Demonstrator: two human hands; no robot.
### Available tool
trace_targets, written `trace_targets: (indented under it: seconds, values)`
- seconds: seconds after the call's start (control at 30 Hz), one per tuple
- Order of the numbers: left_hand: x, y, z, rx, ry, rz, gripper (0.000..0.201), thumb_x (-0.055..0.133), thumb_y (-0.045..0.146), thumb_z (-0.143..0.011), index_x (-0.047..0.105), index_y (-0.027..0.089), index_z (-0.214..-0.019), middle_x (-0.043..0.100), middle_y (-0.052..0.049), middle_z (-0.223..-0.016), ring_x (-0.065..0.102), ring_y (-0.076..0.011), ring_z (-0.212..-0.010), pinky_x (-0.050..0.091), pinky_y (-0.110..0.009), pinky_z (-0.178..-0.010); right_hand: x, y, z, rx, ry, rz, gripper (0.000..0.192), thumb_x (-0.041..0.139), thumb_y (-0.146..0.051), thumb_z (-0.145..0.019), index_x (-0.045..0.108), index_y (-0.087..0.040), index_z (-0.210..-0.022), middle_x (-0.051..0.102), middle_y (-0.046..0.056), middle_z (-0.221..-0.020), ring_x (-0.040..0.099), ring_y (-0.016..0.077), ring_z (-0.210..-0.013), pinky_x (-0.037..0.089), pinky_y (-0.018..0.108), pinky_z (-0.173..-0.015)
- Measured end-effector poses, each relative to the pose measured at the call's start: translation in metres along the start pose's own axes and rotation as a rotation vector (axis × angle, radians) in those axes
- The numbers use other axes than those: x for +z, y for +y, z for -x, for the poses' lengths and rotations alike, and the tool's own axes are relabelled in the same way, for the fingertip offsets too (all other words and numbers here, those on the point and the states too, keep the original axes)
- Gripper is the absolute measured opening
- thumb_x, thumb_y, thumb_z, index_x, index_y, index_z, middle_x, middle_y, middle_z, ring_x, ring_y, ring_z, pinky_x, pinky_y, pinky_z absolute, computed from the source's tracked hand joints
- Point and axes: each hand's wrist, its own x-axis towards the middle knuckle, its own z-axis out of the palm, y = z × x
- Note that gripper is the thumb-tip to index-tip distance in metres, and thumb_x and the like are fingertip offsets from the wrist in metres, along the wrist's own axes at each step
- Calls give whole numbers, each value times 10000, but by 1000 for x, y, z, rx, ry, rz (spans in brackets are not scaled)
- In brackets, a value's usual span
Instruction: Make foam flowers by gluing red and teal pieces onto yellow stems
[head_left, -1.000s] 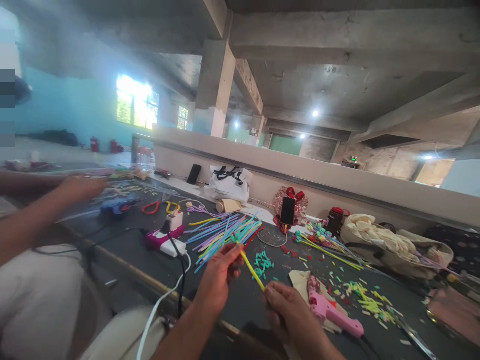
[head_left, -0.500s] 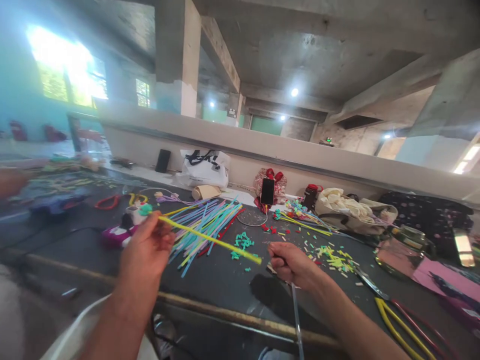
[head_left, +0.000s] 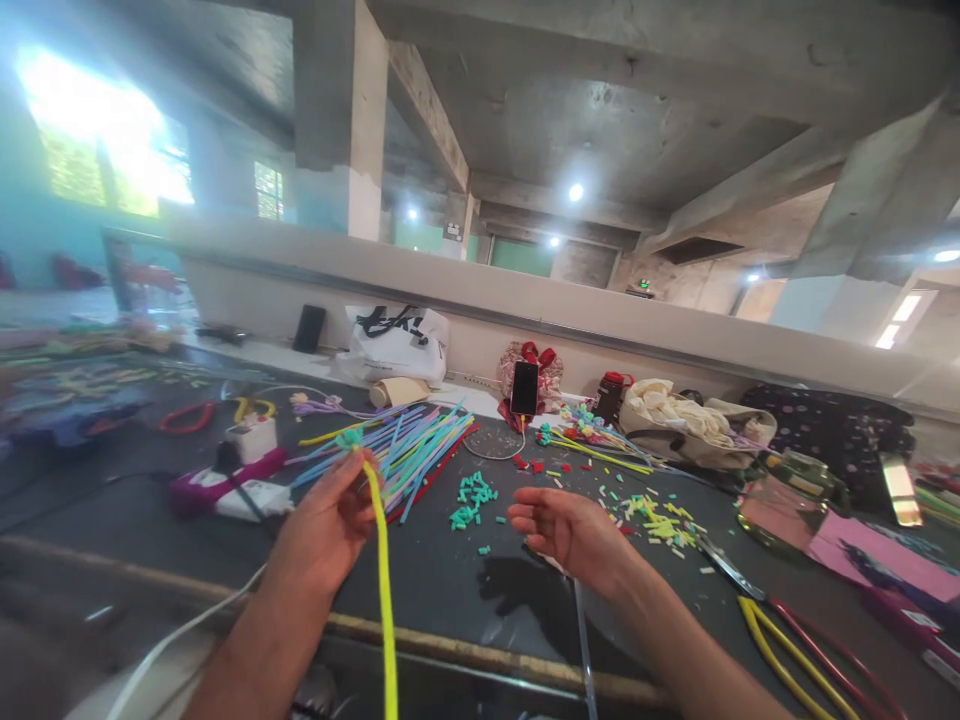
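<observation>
My left hand is closed on a yellow pipe cleaner, pinching it near its upper end. A small teal tuft shows at the fingertips, and the yellow stem hangs down past the table edge. My right hand is held over the table with its fingers loosely stretched, holding nothing. Below it, a clear thin rod runs over the table edge; its upper end is hidden by the hand. Loose pipe cleaners in several colours lie in a pile beyond my left hand.
Small teal pieces and yellow pieces are scattered on the dark table. Scissors with red and yellow handles lie at right, near a glass jar. A power strip stands left; a phone leans at the back.
The yellow pipe cleaner has swung from pointing right across the table to hanging downward in my left hand. My right hand has loosened from a closed curl to open fingers.
</observation>
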Motion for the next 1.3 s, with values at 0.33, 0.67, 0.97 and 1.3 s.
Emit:
trace_targets:
  seconds: [0.33, 0.67, 0.97, 1.3]
  values:
    - [0, -6, 21, 166, -356, -403, 71, 619, 215, -661, 606, 148, -643, 623, 5, -576, 423, -38, -413, 285, -138, -373, 29, 55, 26, 33, -183, 996, 143, 599, -284, -614, 617, -148, -572, 547, -33, -467, 489, 83, -461, 302, 163, -403]
    - [7, -17, 43, 290, -556, -760, 83, 604, 199, -663, 590, 156, -593, 442, 48, -530, 359, -71, -497, 291, -188, -468, 20, 58, 23, -260, -211, 1290, 185, 592, -361, -631, 622, -203, -539, 507, -32, -469, 467, 105, -517, 285, 189, -446]
    - [10, -39, 53, 553, -779, -1095, 93, 549, 132, -697, 631, 149, -655, 552, -13, -618, 489, -114, -588, 356, -206, -543, 43, 15, 30, -425, -4, 904, 425, 629, -189, -600, 510, -201, -1008, 537, -14, -758, 457, 97, -589, 352, 191, -499]
    - [11, -46, 56, 589, -787, -1157, 156, 542, 34, -641, 619, 161, -596, 558, 7, -601, 524, -102, -596, 370, -188, -560, 50, 17, 24, -559, 72, 937, 191, 630, -127, -580, 544, -187, -740, 488, -29, -715, 427, 97, -626, 349, 189, -535]
